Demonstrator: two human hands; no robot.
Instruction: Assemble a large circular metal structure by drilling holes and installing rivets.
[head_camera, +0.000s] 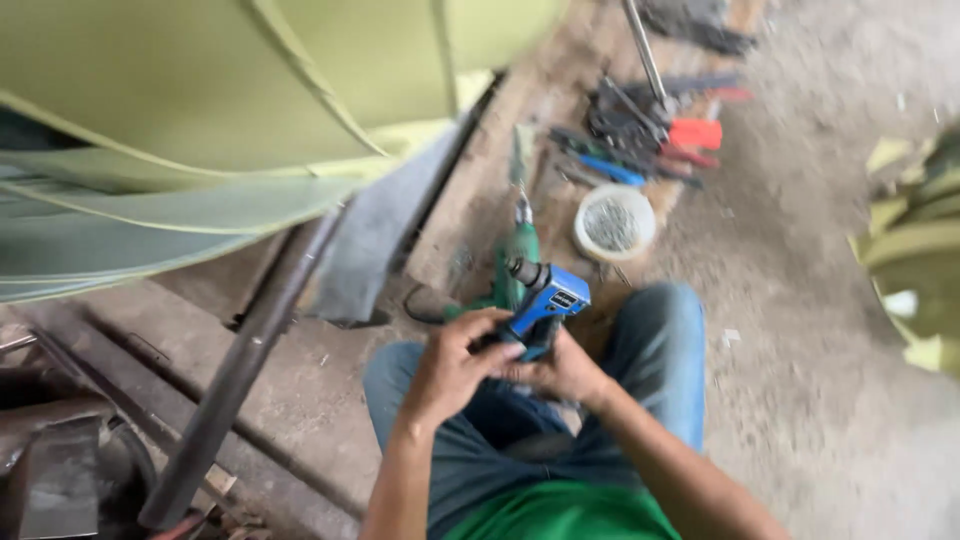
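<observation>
You are crouched low, both forearms running up from the bottom of the view and meeting above your knees. Your left hand (455, 365) is bent at the wrist with the fingers curled over the handle of a blue power tool (540, 305), and your thumb lies across the handle's near side. Your right hand (560, 372) comes in from the other side and cups the underside of the same handle, fingers closed against it, so both hands are wrapped shut on the one tool. Its dark nose points up and to the left, away from you, and the blue body sits above your left knee, just in front of your jeans (660, 350).

Behind the blue tool lies one green power drill (518, 258) on the concrete floor (800, 380), its bit pointing away from you. Just beyond it to the right stands one round white tub (614, 222) holding small grey fasteners, too blurred to count. Further off is a loose heap of hand tools (650, 135), among them one red-handled and one blue-handled piece; the rest cannot be counted. One dark steel pipe (240, 375) slants across the floor at your left, beneath curved yellow-green sheet panels (230, 110).
</observation>
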